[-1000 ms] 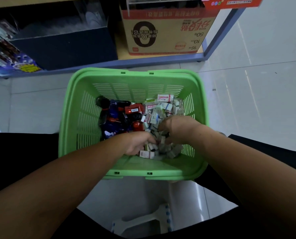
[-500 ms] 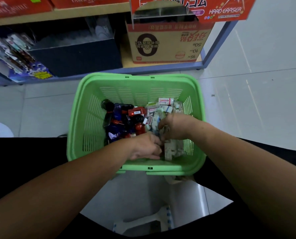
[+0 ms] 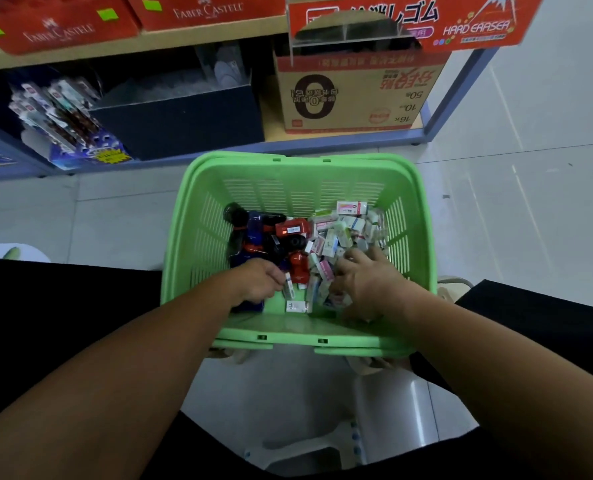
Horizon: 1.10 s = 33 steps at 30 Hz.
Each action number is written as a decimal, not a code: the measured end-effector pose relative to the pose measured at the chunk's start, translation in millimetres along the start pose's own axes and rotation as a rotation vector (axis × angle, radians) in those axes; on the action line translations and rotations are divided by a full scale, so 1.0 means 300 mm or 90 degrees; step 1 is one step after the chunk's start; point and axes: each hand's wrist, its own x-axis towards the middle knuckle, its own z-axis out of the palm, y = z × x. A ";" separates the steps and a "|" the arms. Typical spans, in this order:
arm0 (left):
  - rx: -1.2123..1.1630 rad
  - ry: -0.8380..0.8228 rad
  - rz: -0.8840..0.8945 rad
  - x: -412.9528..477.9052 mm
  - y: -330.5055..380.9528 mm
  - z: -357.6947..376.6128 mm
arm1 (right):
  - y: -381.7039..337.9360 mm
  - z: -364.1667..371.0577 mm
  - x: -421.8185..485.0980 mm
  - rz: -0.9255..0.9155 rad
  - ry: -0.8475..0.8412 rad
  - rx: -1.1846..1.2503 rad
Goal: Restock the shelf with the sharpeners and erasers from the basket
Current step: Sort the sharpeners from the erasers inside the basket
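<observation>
A green plastic basket (image 3: pixel 302 341) rests on my lap in front of the shelf (image 3: pixel 184 39). Its left half holds red, blue and black sharpeners (image 3: pixel 291 230); its right half holds a heap of small boxed erasers (image 3: pixel 350 223). My left hand (image 3: pixel 258 282) is down among the sharpeners at the near left, fingers curled, with small white erasers at its fingertips. My right hand (image 3: pixel 367 282) lies on the eraser heap at the near right, fingers bent into the pile. What either hand grips is hidden.
A cardboard box (image 3: pixel 357 95) and a dark bin (image 3: pixel 184 126) stand on the lowest shelf board. Packaged pens (image 3: pixel 59 123) lean at the left. Red Faber-Castell boxes (image 3: pixel 205 10) and a red eraser display (image 3: pixel 402 22) sit above. White tiled floor (image 3: pixel 513 209) lies to the right.
My view has tilted up, showing more of the shelf. My hands, close together over the erasers before, have moved apart; the left one slid leftward toward the sharpeners.
</observation>
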 end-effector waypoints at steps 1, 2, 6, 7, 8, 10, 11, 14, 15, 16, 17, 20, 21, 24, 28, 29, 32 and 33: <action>0.008 0.011 -0.005 0.018 -0.025 -0.015 | 0.003 0.000 0.003 0.006 0.005 -0.011; 0.010 0.004 -0.009 0.030 -0.041 -0.017 | 0.003 -0.001 0.006 0.013 0.008 -0.019; 0.100 -0.056 -0.015 0.078 -0.033 0.036 | 0.002 -0.016 0.019 0.036 0.013 -0.019; 0.119 -0.066 -0.012 0.087 -0.024 0.049 | 0.001 -0.022 0.023 0.041 0.011 -0.020; 0.133 -0.069 -0.008 0.095 -0.015 0.057 | -0.001 -0.025 0.028 0.043 0.010 -0.021; 0.151 -0.079 -0.006 0.110 0.000 0.066 | -0.007 -0.028 0.037 0.047 0.003 -0.013; 0.156 -0.089 -0.011 0.118 0.003 0.071 | -0.006 -0.030 0.042 0.050 -0.002 -0.001; 0.136 -0.096 -0.027 0.125 0.018 0.087 | 0.009 -0.043 0.050 0.050 -0.010 0.032; 0.124 -0.094 -0.033 0.133 0.017 0.093 | 0.011 -0.045 0.050 0.050 -0.009 0.040; 0.116 -0.095 -0.037 0.139 0.014 0.100 | 0.010 -0.045 0.050 0.050 -0.009 0.048; 0.103 -0.102 -0.039 0.141 0.016 0.105 | 0.008 -0.043 0.051 0.052 -0.009 0.055; 0.074 -0.130 -0.058 0.144 0.027 0.121 | 0.013 -0.047 0.054 0.054 -0.008 0.081; 0.077 -0.139 -0.065 0.149 0.028 0.128 | 0.016 -0.053 0.054 0.055 -0.009 0.097; 0.065 -0.170 -0.062 0.168 0.027 0.153 | 0.025 -0.070 0.052 0.056 -0.014 0.107; -0.067 -0.188 -0.060 0.173 0.038 0.169 | 0.028 -0.078 0.050 0.059 -0.019 0.108; -0.092 -0.199 -0.062 0.170 0.040 0.167 | 0.029 -0.082 0.049 0.062 -0.018 0.114; -0.103 -0.189 -0.049 0.166 0.042 0.163 | 0.043 -0.098 0.044 0.073 -0.015 0.138; -0.111 -0.188 -0.047 0.162 0.044 0.166 | 0.045 -0.101 0.043 0.069 -0.015 0.132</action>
